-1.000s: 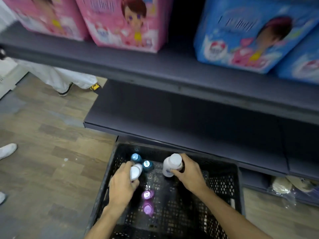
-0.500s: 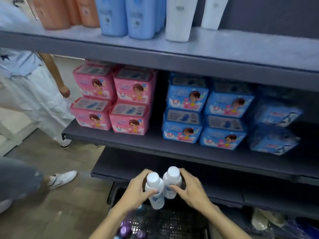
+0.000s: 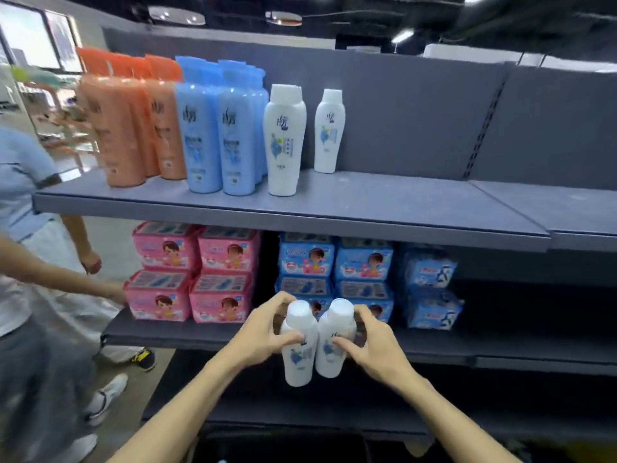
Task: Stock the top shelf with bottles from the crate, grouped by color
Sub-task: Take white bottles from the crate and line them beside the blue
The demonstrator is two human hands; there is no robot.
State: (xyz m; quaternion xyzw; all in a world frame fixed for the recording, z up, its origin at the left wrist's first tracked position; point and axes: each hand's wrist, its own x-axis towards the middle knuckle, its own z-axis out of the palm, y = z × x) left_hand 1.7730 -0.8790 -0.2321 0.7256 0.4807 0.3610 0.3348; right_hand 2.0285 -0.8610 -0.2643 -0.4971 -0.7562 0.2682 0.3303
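Top shelf [image 3: 384, 208]: grey, carrying from left to right a block of orange bottles [image 3: 127, 128], a block of blue bottles [image 3: 217, 135], then two white bottles, one at the front [image 3: 284, 142] and one further back [image 3: 330, 132]. To the right of these I see only bare shelf board.

Middle shelf [image 3: 173, 334]: pink packs [image 3: 193, 272] stacked two high on the left, blue packs [image 3: 334, 265] beside them, and a third stack of blue-and-white packs [image 3: 430, 289] at the right.

At the left edge, a bystander in a light blue shirt [image 3: 23, 182] and white trousers stands near the shelf end, with one hand reaching toward the pink packs; a second figure in grey is blurred in the foreground.

Hands: I hold two small white bottles upright, side by side and touching, in front of the middle shelf and well below the top shelf. My left hand [image 3: 260, 332] has fingers and thumb curled round the left white bottle [image 3: 298, 345]; my right hand [image 3: 377, 345] grips the right white bottle [image 3: 335, 339] in the same way. Both carry a blue label.

The dark edge at the bottom of the view [image 3: 283, 446] may be the crate; I cannot tell.
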